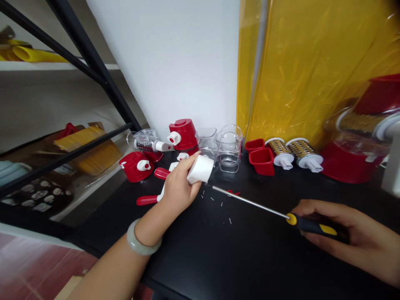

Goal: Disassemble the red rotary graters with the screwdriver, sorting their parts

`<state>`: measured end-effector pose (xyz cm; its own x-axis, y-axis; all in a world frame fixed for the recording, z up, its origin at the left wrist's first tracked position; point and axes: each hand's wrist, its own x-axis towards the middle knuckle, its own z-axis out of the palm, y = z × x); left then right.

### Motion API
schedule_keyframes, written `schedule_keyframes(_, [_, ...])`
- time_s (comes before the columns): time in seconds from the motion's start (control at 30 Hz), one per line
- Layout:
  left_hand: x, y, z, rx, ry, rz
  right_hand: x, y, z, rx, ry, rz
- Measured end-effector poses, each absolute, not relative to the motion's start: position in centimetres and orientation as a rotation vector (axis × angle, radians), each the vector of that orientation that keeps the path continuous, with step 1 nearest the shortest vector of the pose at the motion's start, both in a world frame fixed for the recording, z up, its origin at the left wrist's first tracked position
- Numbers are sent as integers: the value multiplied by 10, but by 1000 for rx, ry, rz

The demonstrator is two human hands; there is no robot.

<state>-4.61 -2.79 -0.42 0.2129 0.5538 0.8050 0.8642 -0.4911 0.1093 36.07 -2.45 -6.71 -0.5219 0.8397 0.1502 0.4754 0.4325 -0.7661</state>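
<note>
My left hand (179,185) is closed around a white round plastic part (201,169), held above the black table (237,254). In my right hand (346,233) is the black and yellow handle of a screwdriver (250,202). Its long shaft points left, and the tip comes to the lower edge of the white part; whether it touches a screw there I cannot tell. Several small screws (230,221) lie scattered on the table below. Crank handles with red grips (146,200) lie just left of my left hand, partly hidden by it.
Behind stand red grater bodies (184,133), clear plastic hoppers (229,146), red pushers (261,161) and metal grating drums (304,154). An assembled rotary grater (353,158) is at the right. A black-framed shelf (103,79) rises on the left; yellow wrapped material (312,62) lines the back.
</note>
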Motion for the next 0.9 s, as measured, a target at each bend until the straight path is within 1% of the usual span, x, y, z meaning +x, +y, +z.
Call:
schedule_keyframes(0.1, [-43, -29, -1, -2120, -1290, -1155, 360, -22, -65, -1127, -2176, 905])
schedule_keyframes(0.3, [-42, -27, 2, -2103, -1313, -1159, 355, -21, -52, -1141, -2183, 996])
schedule_keyframes(0.43, [-43, -26, 4, -2025, -1402, -1432, 350, -19, -37, -1119, -2271, 922])
schedule_keyframes(0.53, [-41, -29, 6, -2216, -1436, -1568, 344, -17, -26, -1070, -2332, 822])
schedule_keyframes(0.6, [-39, -31, 8, -2357, -1440, -1540, 341, -17, -22, -1018, -2368, 757])
schedule_keyframes(0.8, [-35, -35, 9, -2555, -1560, -1226, 338, -18, -21, -970, -2427, 656])
schedule_keyframes(0.9, [-33, -34, 5, -2611, -1628, -1245, 338, -19, -21, -980, -2428, 678])
